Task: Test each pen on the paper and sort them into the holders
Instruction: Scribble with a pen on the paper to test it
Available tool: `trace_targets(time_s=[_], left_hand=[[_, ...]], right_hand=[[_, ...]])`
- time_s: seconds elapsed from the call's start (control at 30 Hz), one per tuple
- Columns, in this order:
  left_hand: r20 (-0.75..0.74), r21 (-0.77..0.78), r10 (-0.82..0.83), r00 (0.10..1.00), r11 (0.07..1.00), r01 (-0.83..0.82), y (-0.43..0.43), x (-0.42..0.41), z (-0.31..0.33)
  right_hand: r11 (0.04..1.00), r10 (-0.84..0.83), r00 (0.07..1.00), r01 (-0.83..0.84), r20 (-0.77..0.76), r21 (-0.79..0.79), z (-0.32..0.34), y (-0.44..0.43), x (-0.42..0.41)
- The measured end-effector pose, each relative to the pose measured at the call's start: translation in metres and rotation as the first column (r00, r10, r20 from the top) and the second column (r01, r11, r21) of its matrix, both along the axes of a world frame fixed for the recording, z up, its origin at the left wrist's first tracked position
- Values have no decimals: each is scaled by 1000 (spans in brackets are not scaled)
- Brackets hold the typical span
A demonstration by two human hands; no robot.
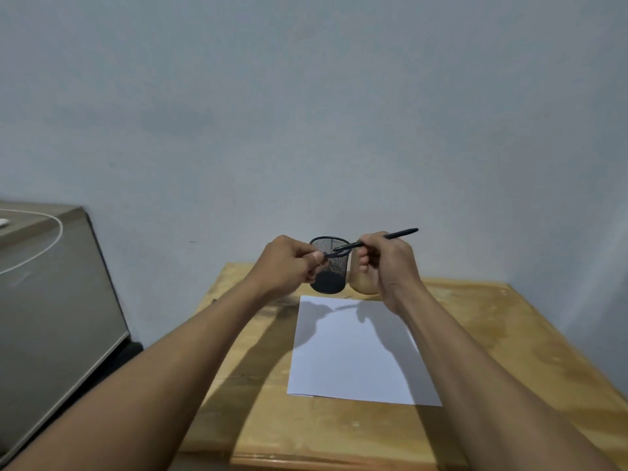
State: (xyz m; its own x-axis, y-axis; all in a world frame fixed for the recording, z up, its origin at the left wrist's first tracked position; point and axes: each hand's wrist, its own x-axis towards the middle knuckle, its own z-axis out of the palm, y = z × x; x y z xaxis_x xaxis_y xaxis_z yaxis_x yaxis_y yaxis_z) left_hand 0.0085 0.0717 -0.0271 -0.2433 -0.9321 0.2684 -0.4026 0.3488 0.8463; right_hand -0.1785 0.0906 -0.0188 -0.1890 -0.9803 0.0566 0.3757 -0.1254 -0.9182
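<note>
A slim black pen (pixel 350 246) is slanting through the air between the hands. The left hand (pixel 289 263) is pinching its lower left end, and the right hand (pixel 387 263) is curling round its shaft, with the far end sticking out up and to the right. A black mesh holder (pixel 331 270) is standing upright just beyond the gap between the hands. A tan holder (pixel 360 283) is standing just beside it, half hidden behind the right hand. A white paper (pixel 356 355) is lying flat below the hands.

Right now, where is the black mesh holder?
In the head view, the black mesh holder stands near the table's far edge, just beyond the paper, with the tan holder close on its right.
</note>
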Motion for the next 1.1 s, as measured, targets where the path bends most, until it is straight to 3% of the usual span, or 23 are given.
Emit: trace_targets(time_s=[0.07,0.13,0.27,0.53,1.1], left_hand=[[72,52,26,997,998,-30,-7,13,-8],[185,15,88,979,996,-93,-11,19,-17],[264,-26,160,951,987,-159,-22,14,-29],[404,-40,224,887,973,-228,-55,11,-59],[467,-46,222,856,973,-227,-60,-1,-78]], right_hand=[[999,-40,997,39,-60,-15,-1,-1,-10],[999,-33,985,33,-168,-3,-9,-1,-13],[998,-58,967,62,-246,10,-32,-7,-2],[983,-99,987,118,-129,143,-81,-11,16],[986,6,981,26,-195,163,-100,-4,9]])
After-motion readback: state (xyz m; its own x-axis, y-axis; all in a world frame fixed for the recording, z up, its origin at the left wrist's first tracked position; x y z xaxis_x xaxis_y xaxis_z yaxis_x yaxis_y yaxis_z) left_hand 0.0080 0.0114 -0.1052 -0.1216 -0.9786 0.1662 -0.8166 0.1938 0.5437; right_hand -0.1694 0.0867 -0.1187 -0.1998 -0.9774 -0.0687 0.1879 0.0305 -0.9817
